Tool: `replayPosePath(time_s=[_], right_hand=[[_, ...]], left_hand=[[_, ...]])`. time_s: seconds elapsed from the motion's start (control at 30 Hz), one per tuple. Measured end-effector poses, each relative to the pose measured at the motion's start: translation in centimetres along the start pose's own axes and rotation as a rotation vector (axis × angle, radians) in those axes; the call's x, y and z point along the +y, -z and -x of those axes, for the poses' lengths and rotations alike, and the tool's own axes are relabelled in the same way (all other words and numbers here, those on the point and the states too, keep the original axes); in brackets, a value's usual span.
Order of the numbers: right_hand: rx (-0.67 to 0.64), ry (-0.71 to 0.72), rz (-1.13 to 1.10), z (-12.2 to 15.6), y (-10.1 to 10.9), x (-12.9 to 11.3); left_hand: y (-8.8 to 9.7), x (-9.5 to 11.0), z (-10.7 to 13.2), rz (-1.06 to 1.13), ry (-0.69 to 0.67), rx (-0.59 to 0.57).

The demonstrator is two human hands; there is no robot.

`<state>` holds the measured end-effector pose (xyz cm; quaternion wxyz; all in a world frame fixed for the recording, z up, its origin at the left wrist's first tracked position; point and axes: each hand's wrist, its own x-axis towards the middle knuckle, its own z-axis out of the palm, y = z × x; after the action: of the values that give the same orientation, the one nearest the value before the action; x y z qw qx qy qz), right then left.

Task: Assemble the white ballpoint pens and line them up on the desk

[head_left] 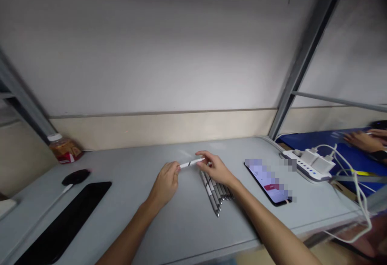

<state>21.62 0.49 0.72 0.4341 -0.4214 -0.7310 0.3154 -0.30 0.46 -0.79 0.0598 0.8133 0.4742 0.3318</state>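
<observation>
My left hand (pixel 168 179) is closed on one end of a white pen (pixel 190 163) with a dark band, held up above the grey desk. At the pen's other end is my right hand (pixel 214 167), its thumb and index finger apart, one below and one above the tip. Whether the thumb touches the pen I cannot tell. Under my right hand and wrist, several white and grey pens (pixel 211 192) lie side by side on the desk (pixel 181 224); their upper ends are partly hidden by the hand.
A phone (pixel 266 182) with a lit screen and a white power strip (pixel 308 166) with plugs and cables lie to the right. Leftward are a black mat (pixel 66 220), a black mouse-like object (pixel 75 177) and a bottle (pixel 64 149). Another person's hands (pixel 361 140) are blurred at far right.
</observation>
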Motion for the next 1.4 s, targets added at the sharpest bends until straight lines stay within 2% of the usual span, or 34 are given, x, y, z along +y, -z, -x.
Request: replayPosePath(time_s=[0.13,0.27,0.33,0.5,0.67,0.73,0.87,0.93,1.1,1.27,1.4], right_hand=[[-0.034,-0.019,0.088,-0.1,-0.3,0.7],[0.074,0.083,0.023,-0.2,-0.4,0.7],[0.103,0.075,-0.004,-0.3,-0.3,0.7],[0.041,0.033,0.074,-0.6,0.7,0.5],[0.148,0.089,0.101,-0.6,1.0,0.5],[0.107,0.056,0.117,-0.4,0.8,0.6],[-0.148,0.086,0.313,0.0,0.3,0.5],[-0.146,0.114,0.334,0.0,0.1,0.3],[-0.05,0.155,0.355,0.2,-0.4,-0.1],[-0.123,0.209,0.519,0.5,-1.3,-0.8],[-0.149,0.194,0.57,0.5,-1.8,-0.7]], left_hand=[[0.1,0.1,0.2,-0.039,-0.072,-0.023],[0.1,0.3,-0.1,-0.07,-0.074,-0.04],[0.2,0.5,-0.6,-0.068,-0.076,-0.048],[0.6,1.2,-2.7,-0.058,-0.114,-0.077],[-0.2,1.1,-3.0,-0.025,-0.1,-0.078],[-0.5,0.9,-2.1,-0.034,-0.109,-0.109],[-0.5,0.9,-0.1,-0.043,-0.09,-0.147],[-0.4,0.9,0.3,-0.045,-0.044,-0.133],[-0.4,0.8,-0.1,-0.019,-0.049,-0.145],[-0.3,0.8,-0.1,-0.081,-0.031,-0.145],[-0.4,0.9,0.0,-0.071,-0.04,-0.166]])
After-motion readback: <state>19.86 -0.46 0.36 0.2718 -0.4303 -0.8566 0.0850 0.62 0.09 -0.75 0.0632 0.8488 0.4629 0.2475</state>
